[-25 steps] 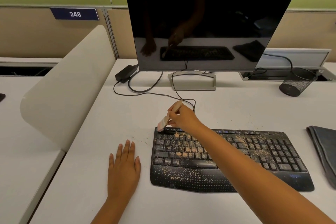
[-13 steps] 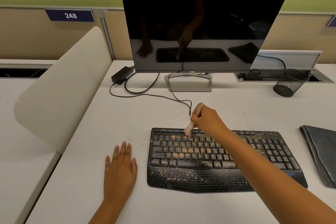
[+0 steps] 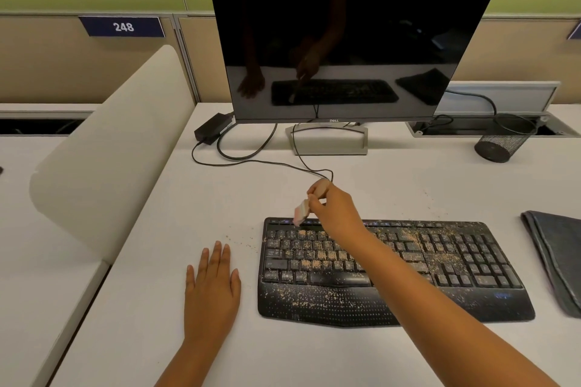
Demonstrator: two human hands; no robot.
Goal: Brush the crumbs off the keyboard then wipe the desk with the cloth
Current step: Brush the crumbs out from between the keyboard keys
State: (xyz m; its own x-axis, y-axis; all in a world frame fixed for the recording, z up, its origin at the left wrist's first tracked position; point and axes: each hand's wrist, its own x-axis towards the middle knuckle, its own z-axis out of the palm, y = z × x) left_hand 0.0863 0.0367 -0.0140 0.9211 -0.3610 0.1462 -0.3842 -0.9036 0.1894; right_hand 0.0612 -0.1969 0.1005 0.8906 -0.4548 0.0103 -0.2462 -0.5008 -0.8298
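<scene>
White table (image 3: pixel 408 185) filling the view. Dark monitor (image 3: pixel 352 47) at twelve o'clock, switched off. Black keyboard (image 3: pixel 440 264) at centre, thickly dusted with tan crumbs (image 3: pixel 314 256) across keys and palm rest; a few more scattered on the table off its nine o'clock edge. Folded grey cloth (image 3: pixel 556 258) at three o'clock, untouched, likely waiting for the wiping step. Left hand (image 3: pixel 212 289) flat at eight o'clock beside the keyboard, fingers straight, apparently bracing. Right hand (image 3: pixel 333 214) reaching over the keyboard's far edge, fingers pinching a small brush (image 3: pixel 301 212), bristles angled down toward the top key row, seemingly mid-sweep. Brushing barely begun, judging by the crumbs.
</scene>
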